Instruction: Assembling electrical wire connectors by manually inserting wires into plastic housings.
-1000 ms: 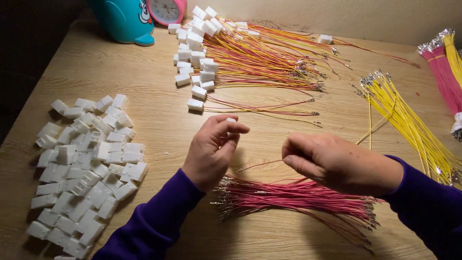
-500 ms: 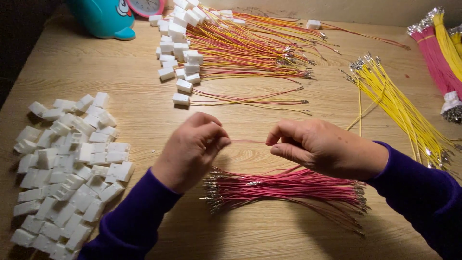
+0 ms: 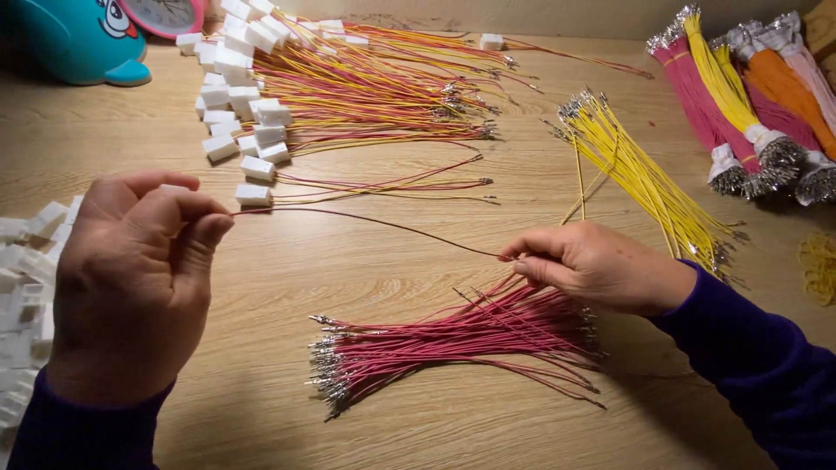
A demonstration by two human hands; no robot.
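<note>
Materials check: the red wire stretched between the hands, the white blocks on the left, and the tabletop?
Red wire: looks like thin plastic-insulated lead, matte; the loose red bundle shows shiny metal crimp tips. White blocks: likely moulded plastic, smooth, sharp-edged, uniform colour. Tabletop: pale wood grain, probably laminate, slight sheen. Left hand and right hand pinch the wire's ends.

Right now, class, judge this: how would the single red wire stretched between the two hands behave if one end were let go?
The red wire is thin and bows slightly between the left hand and right hand, so it would probably flop. It looks very light. The loose red wires lie curved, suggesting it bends easily.
</note>
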